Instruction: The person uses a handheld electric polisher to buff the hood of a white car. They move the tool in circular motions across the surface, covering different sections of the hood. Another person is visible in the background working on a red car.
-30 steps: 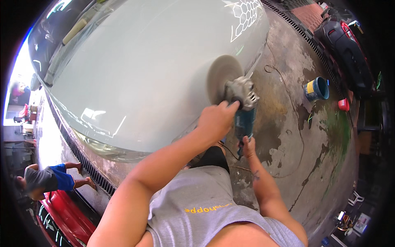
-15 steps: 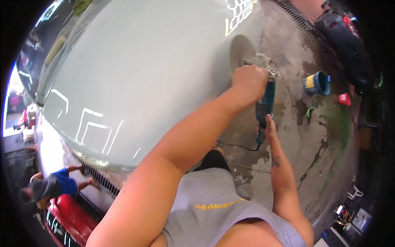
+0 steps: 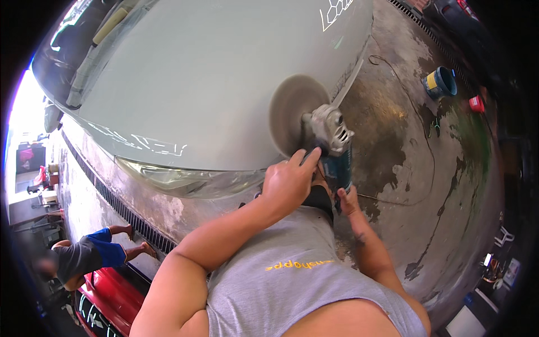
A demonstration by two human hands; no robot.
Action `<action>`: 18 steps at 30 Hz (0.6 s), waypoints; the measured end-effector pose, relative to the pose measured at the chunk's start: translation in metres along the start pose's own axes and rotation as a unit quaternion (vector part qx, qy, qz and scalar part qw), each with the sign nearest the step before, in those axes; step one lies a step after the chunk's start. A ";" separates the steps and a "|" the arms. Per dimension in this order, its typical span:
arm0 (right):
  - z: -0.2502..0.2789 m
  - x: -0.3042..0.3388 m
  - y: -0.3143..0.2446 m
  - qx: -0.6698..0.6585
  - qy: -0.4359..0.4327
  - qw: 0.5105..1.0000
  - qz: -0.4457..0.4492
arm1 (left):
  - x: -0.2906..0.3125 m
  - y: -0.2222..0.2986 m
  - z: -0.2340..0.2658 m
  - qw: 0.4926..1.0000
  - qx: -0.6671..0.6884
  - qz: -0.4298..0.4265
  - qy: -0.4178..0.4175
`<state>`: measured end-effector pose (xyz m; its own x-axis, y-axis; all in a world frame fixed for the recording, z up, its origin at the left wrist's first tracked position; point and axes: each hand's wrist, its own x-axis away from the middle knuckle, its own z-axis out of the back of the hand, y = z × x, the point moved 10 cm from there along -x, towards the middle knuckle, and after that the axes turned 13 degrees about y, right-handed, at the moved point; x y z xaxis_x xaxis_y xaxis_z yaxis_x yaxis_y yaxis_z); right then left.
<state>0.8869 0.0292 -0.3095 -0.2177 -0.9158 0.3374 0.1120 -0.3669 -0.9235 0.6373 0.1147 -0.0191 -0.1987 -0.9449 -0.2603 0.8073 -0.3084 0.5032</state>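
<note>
A blue-bodied power polisher (image 3: 336, 165) with a silver gear head presses its large round pad (image 3: 292, 112) against a pale grey car hood (image 3: 208, 73). The pad is blurred at its rim and its face is mostly turned to the hood. My left hand (image 3: 287, 182) is closed round the dark side handle beside the gear head, its fingers partly stretched along it. Lower down, my right hand (image 3: 348, 201) holds the rear end of the polisher, with most of its fingers hidden behind the tool. A clear headlight (image 3: 185, 178) borders the hood's near edge.
A cord (image 3: 424, 129) loops over the wet concrete floor. A blue bucket (image 3: 441, 83) and a small red container (image 3: 476, 104) stand at right. Drain grating (image 3: 112, 191) runs along the left floor, where another person (image 3: 90, 253) is beside a red car (image 3: 115, 295).
Both hands have brought the polisher nearer to my body and leftward over the hood. My left hand has shifted from over the gear head to beside it. The view has also moved.
</note>
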 end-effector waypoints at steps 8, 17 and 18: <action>-0.070 0.105 0.037 0.079 -0.032 0.996 0.033 | 0.126 -0.045 0.065 1.000 -0.010 -0.003 0.023; -0.099 0.121 -0.103 0.099 -0.056 0.987 0.117 | 0.123 -0.082 0.148 0.988 0.056 0.070 0.123; -0.092 0.118 -0.123 0.102 -0.067 0.986 0.113 | 0.112 -0.088 0.152 0.985 0.071 0.083 0.135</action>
<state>0.7586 -0.0185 -0.1735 -0.0365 -0.9863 0.1609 0.3394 -0.1637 -0.9263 0.4597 0.0189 0.0331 0.1002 -0.9254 -0.3655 0.7263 -0.1830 0.6625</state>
